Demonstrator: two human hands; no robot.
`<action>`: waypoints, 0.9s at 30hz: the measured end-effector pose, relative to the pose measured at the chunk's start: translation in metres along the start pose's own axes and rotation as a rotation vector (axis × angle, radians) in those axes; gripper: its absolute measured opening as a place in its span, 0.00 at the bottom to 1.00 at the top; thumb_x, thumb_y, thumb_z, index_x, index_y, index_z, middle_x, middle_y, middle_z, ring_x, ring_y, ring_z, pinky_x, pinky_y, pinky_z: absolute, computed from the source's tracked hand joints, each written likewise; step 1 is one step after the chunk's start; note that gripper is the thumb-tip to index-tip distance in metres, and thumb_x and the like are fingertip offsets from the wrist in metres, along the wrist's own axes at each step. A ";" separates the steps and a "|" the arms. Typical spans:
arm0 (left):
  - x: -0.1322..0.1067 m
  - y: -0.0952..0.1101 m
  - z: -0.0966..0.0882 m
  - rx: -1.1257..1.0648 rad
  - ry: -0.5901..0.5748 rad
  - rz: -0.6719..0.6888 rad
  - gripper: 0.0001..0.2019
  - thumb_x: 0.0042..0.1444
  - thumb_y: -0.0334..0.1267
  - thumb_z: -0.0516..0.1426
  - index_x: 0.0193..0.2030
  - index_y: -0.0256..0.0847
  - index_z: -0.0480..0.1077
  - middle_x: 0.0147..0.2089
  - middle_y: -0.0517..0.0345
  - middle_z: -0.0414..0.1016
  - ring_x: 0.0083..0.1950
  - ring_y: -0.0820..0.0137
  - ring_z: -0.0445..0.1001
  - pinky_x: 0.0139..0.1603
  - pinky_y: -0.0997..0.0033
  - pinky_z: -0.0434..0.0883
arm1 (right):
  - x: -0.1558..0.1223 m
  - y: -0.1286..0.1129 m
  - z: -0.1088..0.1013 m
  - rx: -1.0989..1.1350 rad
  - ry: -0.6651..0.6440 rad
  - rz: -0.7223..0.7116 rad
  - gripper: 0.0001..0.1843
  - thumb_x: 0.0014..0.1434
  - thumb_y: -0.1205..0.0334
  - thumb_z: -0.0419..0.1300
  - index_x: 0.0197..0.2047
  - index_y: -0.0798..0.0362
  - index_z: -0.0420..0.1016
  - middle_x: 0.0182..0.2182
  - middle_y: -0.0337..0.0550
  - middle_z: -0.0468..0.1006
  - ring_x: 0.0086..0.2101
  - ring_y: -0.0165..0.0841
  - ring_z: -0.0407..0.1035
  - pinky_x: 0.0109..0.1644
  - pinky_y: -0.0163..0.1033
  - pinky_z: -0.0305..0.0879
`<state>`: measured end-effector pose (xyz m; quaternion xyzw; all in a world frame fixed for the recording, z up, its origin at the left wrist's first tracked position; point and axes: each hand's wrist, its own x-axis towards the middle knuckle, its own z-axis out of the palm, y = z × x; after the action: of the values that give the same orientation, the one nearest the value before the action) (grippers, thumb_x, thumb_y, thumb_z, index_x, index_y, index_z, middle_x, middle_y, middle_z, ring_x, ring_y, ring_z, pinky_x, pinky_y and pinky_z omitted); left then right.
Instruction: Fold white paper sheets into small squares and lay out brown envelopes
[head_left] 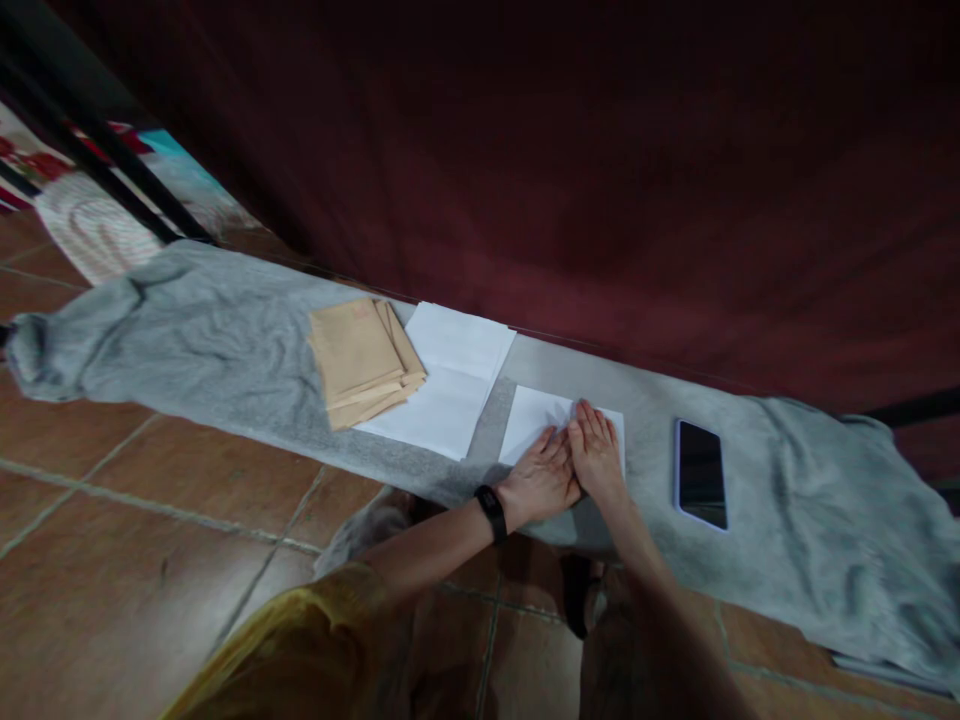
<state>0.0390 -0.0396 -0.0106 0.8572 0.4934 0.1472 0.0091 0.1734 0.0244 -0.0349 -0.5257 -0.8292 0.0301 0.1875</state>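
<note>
Near the front edge of the surface (pixel 645 420), right of its middle: a white sheet of paper (pixel 534 420), lying flat on the grey cloth (pixel 195 340) spread over the top. Pressed down on its right half, both hands side by side and touching: left hand (pixel 541 478) with a black wristband (pixel 491 512), right hand (pixel 596 455) just beside it. Fingers (pixel 600 425) of both stretched out flat and held close together, palms down, clamped on nothing. Further left, towards the back edge, a loose spread of white sheets (pixel 450 385), with a stack of tan envelopes (pixel 364 360) overlapping its left side. To the right of the hands, apart from the paper, a dark phone (pixel 700 474) face up near the front edge.

Likely light, thin and limp, this sheet: easily creased, prone to sliding over the cloth unless pinned. Best taken at a free corner or along the left edge, pinched lightly; a slight crumple already visible near the middle.
</note>
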 end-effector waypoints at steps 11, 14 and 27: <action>0.001 -0.040 0.002 0.004 -0.010 -0.239 0.29 0.70 0.43 0.42 0.71 0.27 0.54 0.75 0.41 0.52 0.77 0.60 0.46 0.76 0.55 0.48 | -0.004 -0.005 0.001 -0.169 0.062 -0.023 0.29 0.74 0.58 0.38 0.70 0.65 0.58 0.68 0.58 0.61 0.68 0.44 0.51 0.70 0.53 0.49; -0.001 -0.044 0.001 0.023 -0.001 -0.264 0.30 0.70 0.46 0.43 0.72 0.28 0.53 0.75 0.41 0.51 0.77 0.60 0.46 0.76 0.55 0.48 | -0.006 -0.005 0.001 -0.164 0.086 -0.003 0.29 0.74 0.56 0.38 0.70 0.64 0.57 0.68 0.57 0.61 0.68 0.44 0.53 0.70 0.53 0.50; -0.012 -0.057 -0.002 0.098 0.070 -0.379 0.34 0.70 0.51 0.41 0.72 0.24 0.52 0.74 0.35 0.52 0.76 0.55 0.49 0.74 0.52 0.52 | -0.024 0.014 0.001 -0.205 0.183 0.037 0.31 0.74 0.52 0.42 0.71 0.65 0.55 0.68 0.63 0.59 0.68 0.46 0.53 0.68 0.54 0.53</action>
<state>-0.0148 -0.0205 -0.0210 0.7427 0.6526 0.1486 -0.0223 0.1942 0.0093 -0.0462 -0.5579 -0.7975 -0.0994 0.2069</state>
